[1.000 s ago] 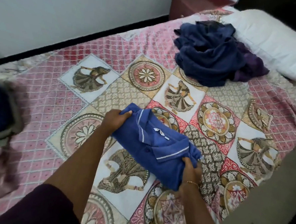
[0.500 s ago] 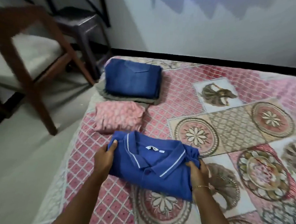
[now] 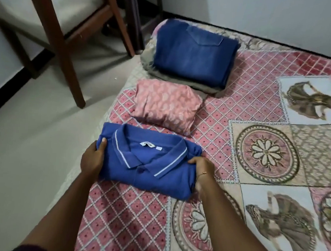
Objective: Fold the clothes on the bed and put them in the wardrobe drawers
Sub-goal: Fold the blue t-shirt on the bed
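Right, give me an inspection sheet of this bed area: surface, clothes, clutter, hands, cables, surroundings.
Surface: patterned bedspread, pink lattice with flower medallions and dancer panels.
Job's things: folded blue polo shirt near the bed edge, collar up; folded pink printed garment just beyond it; folded blue jeans on top of a folded beige garment at the corner.
Clutter: nothing seen.
Hands: left hand grips the polo's left edge; right hand, with a thin bracelet, grips its right edge.
Cables: nothing seen.
Surroundings: wooden chair on a pale floor beside the bed; white wall behind.
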`<state>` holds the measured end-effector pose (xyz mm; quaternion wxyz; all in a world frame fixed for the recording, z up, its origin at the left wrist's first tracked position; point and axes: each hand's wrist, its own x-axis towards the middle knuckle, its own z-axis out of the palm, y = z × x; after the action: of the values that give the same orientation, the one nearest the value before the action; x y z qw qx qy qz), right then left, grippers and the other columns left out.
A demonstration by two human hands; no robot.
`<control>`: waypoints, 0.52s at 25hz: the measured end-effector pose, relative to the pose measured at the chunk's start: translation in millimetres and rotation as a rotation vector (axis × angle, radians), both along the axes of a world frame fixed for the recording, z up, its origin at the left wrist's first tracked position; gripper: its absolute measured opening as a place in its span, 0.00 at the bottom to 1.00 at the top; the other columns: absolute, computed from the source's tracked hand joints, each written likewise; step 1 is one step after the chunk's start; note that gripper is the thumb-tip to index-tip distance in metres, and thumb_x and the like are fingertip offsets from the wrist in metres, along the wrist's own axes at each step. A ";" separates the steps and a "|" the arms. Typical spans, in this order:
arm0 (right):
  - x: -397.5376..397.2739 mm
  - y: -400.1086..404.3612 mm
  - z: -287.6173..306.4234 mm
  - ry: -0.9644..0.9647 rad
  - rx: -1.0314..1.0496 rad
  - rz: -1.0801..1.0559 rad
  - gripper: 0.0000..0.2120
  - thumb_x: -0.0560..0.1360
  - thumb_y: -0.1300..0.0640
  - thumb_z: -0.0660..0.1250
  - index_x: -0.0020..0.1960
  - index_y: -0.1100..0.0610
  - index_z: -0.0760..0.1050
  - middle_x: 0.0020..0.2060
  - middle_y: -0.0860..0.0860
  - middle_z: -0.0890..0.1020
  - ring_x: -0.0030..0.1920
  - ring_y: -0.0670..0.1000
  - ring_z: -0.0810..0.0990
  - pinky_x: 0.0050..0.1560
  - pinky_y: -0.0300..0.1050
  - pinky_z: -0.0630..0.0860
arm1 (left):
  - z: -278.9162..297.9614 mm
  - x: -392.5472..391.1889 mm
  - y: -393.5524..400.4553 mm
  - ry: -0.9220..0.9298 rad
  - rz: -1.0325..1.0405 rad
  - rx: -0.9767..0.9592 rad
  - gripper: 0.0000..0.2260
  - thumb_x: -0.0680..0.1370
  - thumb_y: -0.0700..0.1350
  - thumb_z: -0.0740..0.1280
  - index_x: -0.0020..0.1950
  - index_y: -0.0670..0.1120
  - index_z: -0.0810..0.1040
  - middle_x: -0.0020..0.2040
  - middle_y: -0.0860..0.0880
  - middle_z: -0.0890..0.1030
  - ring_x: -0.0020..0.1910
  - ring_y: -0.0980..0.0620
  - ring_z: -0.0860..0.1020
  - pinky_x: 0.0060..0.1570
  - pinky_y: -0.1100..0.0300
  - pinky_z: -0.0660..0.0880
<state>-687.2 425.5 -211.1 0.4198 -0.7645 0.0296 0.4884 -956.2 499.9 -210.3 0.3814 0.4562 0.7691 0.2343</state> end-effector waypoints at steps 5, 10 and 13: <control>2.8 2.9 -4.8 -0.007 -0.088 -0.010 0.10 0.64 0.71 0.64 0.28 0.62 0.68 0.32 0.57 0.74 0.33 0.55 0.69 0.33 0.45 0.68 | -16.5 -4.1 3.5 0.010 -0.053 -0.029 0.17 0.81 0.56 0.55 0.60 0.49 0.75 0.60 0.42 0.77 0.58 0.41 0.75 0.60 0.44 0.70; 3.1 5.3 -5.9 -0.027 -0.071 -0.027 0.11 0.67 0.71 0.62 0.29 0.63 0.66 0.29 0.55 0.72 0.29 0.54 0.67 0.24 0.38 0.66 | -19.8 -2.5 4.1 0.066 -0.103 -0.055 0.17 0.82 0.55 0.53 0.65 0.49 0.72 0.63 0.42 0.76 0.61 0.39 0.73 0.61 0.47 0.68; -0.6 2.8 -2.7 -0.015 -0.036 -0.026 0.09 0.67 0.71 0.61 0.30 0.62 0.66 0.29 0.54 0.71 0.28 0.53 0.67 0.24 0.36 0.66 | -16.7 -1.5 5.1 0.051 -0.128 -0.078 0.18 0.82 0.55 0.52 0.65 0.48 0.70 0.64 0.41 0.75 0.61 0.39 0.72 0.62 0.48 0.67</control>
<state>-687.7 428.3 -213.8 0.4124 -0.7751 0.0452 0.4766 -957.7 505.0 -227.0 0.3934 0.4951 0.7563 0.1677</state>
